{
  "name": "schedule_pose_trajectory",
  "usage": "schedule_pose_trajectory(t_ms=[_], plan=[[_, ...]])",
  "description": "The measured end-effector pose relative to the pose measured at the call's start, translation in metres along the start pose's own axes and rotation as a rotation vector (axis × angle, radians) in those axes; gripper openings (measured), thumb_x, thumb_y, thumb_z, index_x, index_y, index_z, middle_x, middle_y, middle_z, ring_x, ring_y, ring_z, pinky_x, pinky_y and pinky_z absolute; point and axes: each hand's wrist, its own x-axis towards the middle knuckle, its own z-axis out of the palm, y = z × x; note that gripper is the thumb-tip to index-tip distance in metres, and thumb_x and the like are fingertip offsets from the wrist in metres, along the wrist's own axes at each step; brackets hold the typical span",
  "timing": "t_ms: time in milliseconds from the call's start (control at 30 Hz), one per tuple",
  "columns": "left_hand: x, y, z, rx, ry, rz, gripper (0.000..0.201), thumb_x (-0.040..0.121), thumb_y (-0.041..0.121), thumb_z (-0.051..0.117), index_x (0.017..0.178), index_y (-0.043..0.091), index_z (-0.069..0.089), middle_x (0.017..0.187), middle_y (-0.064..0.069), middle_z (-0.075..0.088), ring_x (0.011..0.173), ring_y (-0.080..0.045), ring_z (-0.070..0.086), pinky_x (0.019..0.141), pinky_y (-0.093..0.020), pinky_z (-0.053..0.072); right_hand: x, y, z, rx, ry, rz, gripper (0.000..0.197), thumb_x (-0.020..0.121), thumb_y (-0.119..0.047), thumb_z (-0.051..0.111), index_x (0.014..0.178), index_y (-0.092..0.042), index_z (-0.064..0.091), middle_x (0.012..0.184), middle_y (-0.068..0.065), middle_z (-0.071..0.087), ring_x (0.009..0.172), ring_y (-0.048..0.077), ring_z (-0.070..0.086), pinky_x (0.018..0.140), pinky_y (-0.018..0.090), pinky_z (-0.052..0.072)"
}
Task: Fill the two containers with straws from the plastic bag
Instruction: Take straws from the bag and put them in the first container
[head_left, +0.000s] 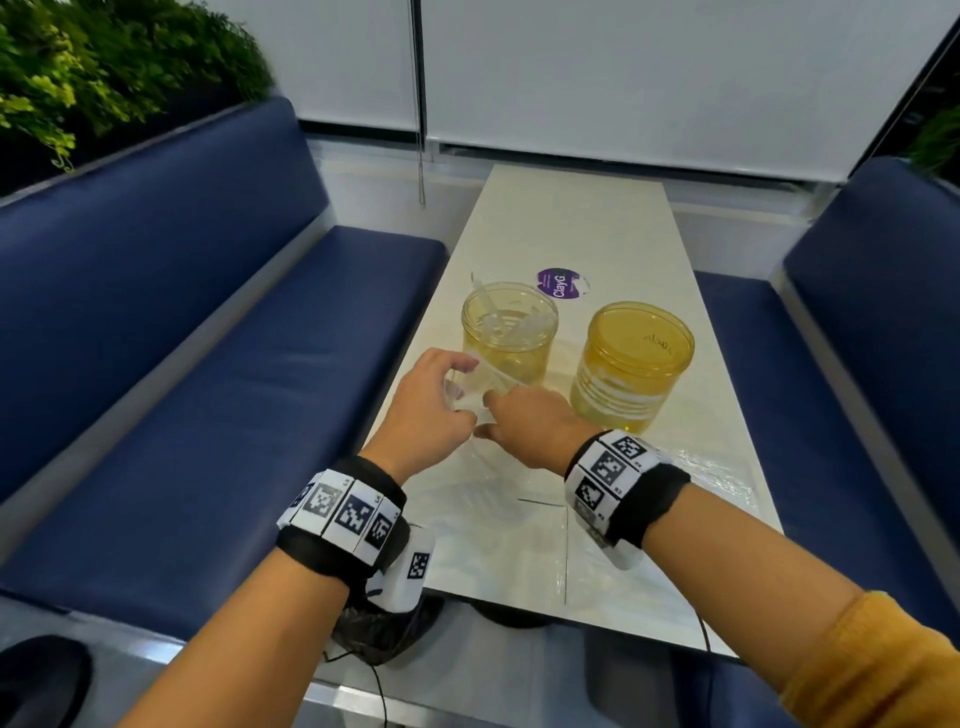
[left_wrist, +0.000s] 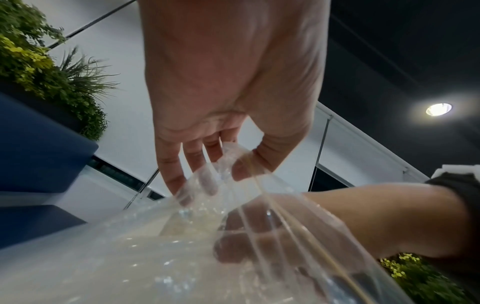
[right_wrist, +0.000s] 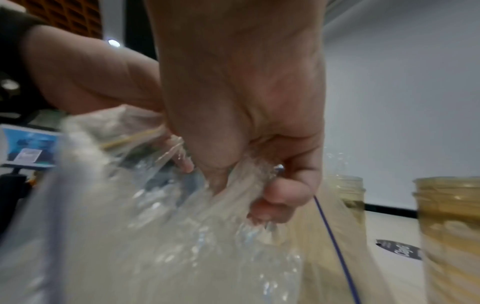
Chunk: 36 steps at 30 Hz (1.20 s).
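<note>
Two yellow see-through jars stand mid-table. The left jar (head_left: 510, 338) has a few clear straws (head_left: 496, 318) leaning in it; the right jar (head_left: 631, 364) shows none that I can make out. A clear plastic bag (head_left: 498, 499) lies on the table in front of them, its mouth lifted. My left hand (head_left: 457, 387) pinches the bag's rim (left_wrist: 228, 162) between thumb and fingers. Close beside it, my right hand (head_left: 491, 418) grips a bunch of the same plastic (right_wrist: 259, 185) in curled fingers. The bag's contents are blurred.
The narrow white table (head_left: 582, 218) runs away from me between two blue benches (head_left: 218, 374) (head_left: 852, 332). A round purple sticker (head_left: 559, 283) lies behind the jars. A blind cord (head_left: 421, 171) hangs at the far left. A black bag (head_left: 384, 631) sits under the near edge.
</note>
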Motion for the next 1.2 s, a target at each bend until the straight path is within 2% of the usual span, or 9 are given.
schedule_pose_trajectory(t_ms=[133, 300, 433, 600, 800, 867, 967, 1100, 1200], plan=[[-0.004, -0.004, 0.005, 0.023, -0.052, 0.022, 0.063, 0.075, 0.004, 0.076, 0.132, 0.018, 0.051, 0.133, 0.004, 0.049, 0.112, -0.016, 0.056, 0.081, -0.009, 0.042, -0.002, 0.01, -0.01, 0.284, -0.02, 0.019, 0.046, 0.102, -0.046, 0.049, 0.123, -0.007, 0.062, 0.112, 0.013, 0.066, 0.102, 0.03, 0.062, 0.073, 0.031, 0.04], [-0.003, -0.011, 0.018, 0.112, -0.024, 0.028, 0.093, 0.054, 0.049, 0.088, 0.134, 0.029, 0.046, 0.133, 0.013, 0.046, 0.123, -0.012, 0.049, 0.105, -0.043, 0.044, -0.007, 0.016, -0.045, 0.447, -0.099, 0.108, 0.04, 0.099, -0.04, 0.057, 0.101, -0.002, 0.069, 0.073, 0.009, 0.066, 0.076, 0.028, 0.068, 0.062, 0.031, 0.048], [-0.002, -0.011, 0.03, 0.35, 0.103, 0.065, 0.092, 0.053, 0.065, 0.086, 0.131, 0.032, 0.048, 0.13, 0.016, 0.045, 0.118, -0.009, 0.042, 0.095, -0.031, 0.033, -0.017, 0.015, -0.077, 0.354, -0.143, 0.076, 0.044, 0.099, -0.041, 0.057, 0.102, 0.002, 0.069, 0.069, 0.007, 0.065, 0.059, 0.021, 0.061, 0.052, 0.024, 0.045], [0.009, -0.013, 0.039, 0.519, 0.252, 0.077, 0.042, 0.081, 0.061, 0.068, 0.106, 0.029, 0.062, 0.103, 0.013, 0.055, 0.097, -0.015, 0.045, 0.078, -0.031, 0.034, -0.021, 0.015, -0.094, 0.374, -0.025, 0.027, 0.046, 0.096, -0.045, 0.059, 0.095, -0.002, 0.072, 0.066, 0.007, 0.07, 0.042, 0.015, 0.053, 0.042, 0.018, 0.039], [0.021, -0.009, 0.028, 0.315, 0.298, -0.016, 0.037, 0.088, 0.055, 0.061, 0.091, 0.018, 0.058, 0.087, 0.001, 0.062, 0.083, -0.021, 0.05, 0.071, -0.04, 0.046, -0.017, 0.009, -0.073, 0.916, 0.42, -0.004, 0.077, 0.066, -0.082, 0.067, 0.086, -0.008, 0.063, 0.072, 0.006, 0.071, 0.06, 0.018, 0.064, 0.061, 0.033, 0.056], [0.025, -0.01, 0.026, 0.234, 0.285, 0.0, 0.037, 0.084, 0.057, 0.05, 0.087, 0.022, 0.062, 0.076, 0.001, 0.063, 0.07, -0.023, 0.055, 0.057, -0.039, 0.048, -0.011, -0.002, -0.057, 0.965, 0.462, -0.064, 0.081, 0.064, -0.084, 0.066, 0.081, -0.005, 0.062, 0.075, 0.008, 0.069, 0.068, 0.024, 0.065, 0.068, 0.044, 0.057], [0.025, -0.006, 0.023, 0.096, 0.262, -0.014, 0.036, 0.074, 0.055, 0.04, 0.064, 0.022, 0.051, 0.058, 0.003, 0.055, 0.052, -0.017, 0.051, 0.042, -0.031, 0.04, -0.002, -0.017, -0.036, 0.833, 0.555, -0.087, 0.057, 0.074, -0.07, 0.067, 0.066, -0.014, 0.061, 0.06, 0.003, 0.063, 0.057, 0.02, 0.063, 0.054, 0.046, 0.053], [0.019, -0.008, 0.014, -0.072, 0.239, -0.083, 0.023, 0.072, 0.039, 0.072, 0.086, 0.022, 0.067, 0.078, 0.006, 0.071, 0.073, -0.013, 0.07, 0.059, -0.036, 0.059, 0.002, -0.023, -0.046, 0.76, 0.688, -0.09, 0.036, 0.082, -0.037, 0.07, 0.057, -0.02, 0.052, 0.054, 0.001, 0.059, 0.05, 0.02, 0.059, 0.047, 0.038, 0.05], [0.02, -0.014, 0.008, -0.004, 0.177, -0.106, 0.043, 0.065, 0.042, 0.088, 0.097, 0.025, 0.065, 0.092, 0.009, 0.069, 0.085, -0.009, 0.067, 0.069, -0.031, 0.057, 0.008, -0.014, -0.08, 0.753, 0.713, -0.129, 0.038, 0.081, -0.035, 0.067, 0.06, -0.005, 0.059, 0.052, 0.009, 0.059, 0.047, 0.026, 0.058, 0.044, 0.041, 0.048]])
